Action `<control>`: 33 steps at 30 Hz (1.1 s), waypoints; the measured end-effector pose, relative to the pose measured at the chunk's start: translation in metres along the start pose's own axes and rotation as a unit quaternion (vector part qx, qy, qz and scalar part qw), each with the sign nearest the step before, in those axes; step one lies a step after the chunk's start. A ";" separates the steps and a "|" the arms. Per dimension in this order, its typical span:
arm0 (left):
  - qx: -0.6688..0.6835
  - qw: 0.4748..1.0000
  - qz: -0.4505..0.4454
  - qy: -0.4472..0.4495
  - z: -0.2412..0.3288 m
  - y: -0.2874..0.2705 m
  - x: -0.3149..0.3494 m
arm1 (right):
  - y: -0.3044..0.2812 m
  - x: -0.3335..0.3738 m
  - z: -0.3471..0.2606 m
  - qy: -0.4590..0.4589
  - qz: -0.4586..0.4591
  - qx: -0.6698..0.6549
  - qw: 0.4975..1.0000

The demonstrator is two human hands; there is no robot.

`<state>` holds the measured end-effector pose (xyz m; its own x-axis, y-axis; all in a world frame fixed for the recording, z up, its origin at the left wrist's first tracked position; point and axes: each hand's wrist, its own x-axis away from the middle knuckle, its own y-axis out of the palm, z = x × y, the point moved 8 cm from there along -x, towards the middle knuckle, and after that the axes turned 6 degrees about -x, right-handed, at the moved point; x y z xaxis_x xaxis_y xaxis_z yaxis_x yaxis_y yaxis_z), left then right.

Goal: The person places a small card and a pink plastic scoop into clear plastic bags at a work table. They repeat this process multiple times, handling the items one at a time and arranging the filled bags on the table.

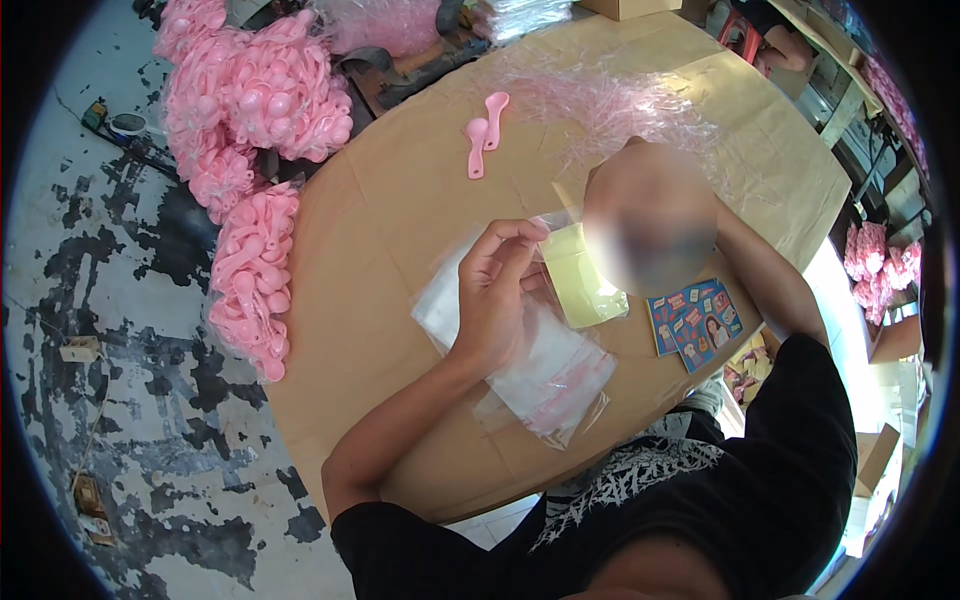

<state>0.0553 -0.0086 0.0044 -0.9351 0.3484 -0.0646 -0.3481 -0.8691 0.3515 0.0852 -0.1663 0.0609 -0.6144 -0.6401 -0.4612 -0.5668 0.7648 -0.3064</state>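
Note:
My left hand [492,290] is closed in a pinch on the top edge of a small clear plastic bag. A pale yellow card [583,280] shows inside this bag. Across from it is my right hand [655,205], close to the bag's other side; a blur covers its fingers, so its grip cannot be made out. Beneath my left hand lies a stack of clear plastic bags [560,375] on the brown-covered table [390,210]. Blue printed cards [703,325] rest near the table edge, below my right hand.
Two pink spoons [485,135] lie toward the far side. Behind them is a heap of crinkled clear wrappers [640,100]. Bags of pink spoons [265,95] are piled along the left edge. A cardboard box [630,8] stands at the back.

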 end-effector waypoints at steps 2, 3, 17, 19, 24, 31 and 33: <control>0.000 1.000 -0.005 -0.007 -0.001 0.001 0.001 | 0.003 -0.001 -0.005 -0.027 -0.021 0.023 0.999; -0.006 1.000 -0.010 -0.002 0.000 0.002 0.002 | 0.004 0.001 -0.004 -0.025 -0.020 0.022 0.999; -0.065 0.998 -0.019 0.018 0.001 0.001 0.004 | 0.008 0.004 -0.006 -0.009 0.009 0.079 0.997; -0.082 0.996 -0.027 0.016 0.001 0.000 0.003 | 0.007 0.004 -0.007 -0.012 0.010 0.084 0.996; -0.021 0.998 -0.057 0.010 0.003 0.002 0.004 | 0.008 0.004 -0.007 -0.034 0.012 0.092 0.995; -0.107 0.993 -0.049 0.031 0.000 0.014 0.003 | 0.003 0.005 -0.011 -0.016 0.018 0.155 0.988; -0.093 0.994 -0.057 0.028 -0.002 0.016 0.001 | -0.008 0.006 -0.010 -0.014 0.033 0.204 0.978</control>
<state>0.0483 -0.0226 0.0079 -0.8897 0.4321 -0.1477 -0.4527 -0.8770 0.1612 0.0808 -0.1766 0.0686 -0.6230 -0.5912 -0.5122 -0.2575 0.7733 -0.5794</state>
